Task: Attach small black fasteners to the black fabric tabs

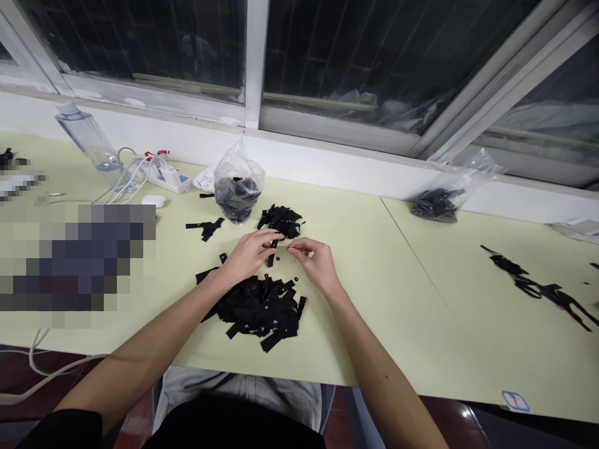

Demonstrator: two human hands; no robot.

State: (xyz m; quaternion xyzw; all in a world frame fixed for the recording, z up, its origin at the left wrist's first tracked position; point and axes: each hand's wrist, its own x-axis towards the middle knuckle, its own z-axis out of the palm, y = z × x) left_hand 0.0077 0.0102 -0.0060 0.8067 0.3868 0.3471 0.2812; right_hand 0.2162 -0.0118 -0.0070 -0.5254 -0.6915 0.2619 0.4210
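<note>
Holding a black strip (pixel 271 260), the left hand (pixel 251 252) is reaching over the bench (pixel 369 280) between a small heap (pixel 281 218) and a larger heap (pixel 262 307); the right hand (pixel 316 260), just beside, is pinching narrowly, contents too small to tell.

The pale table (pixel 369 299) bears a large black-strip pile (pixel 256 308) nearer than the left hand (pixel 248 254), a smaller heap (pixel 282 219) and plastic bag (pixel 238 194) beyond.
</note>
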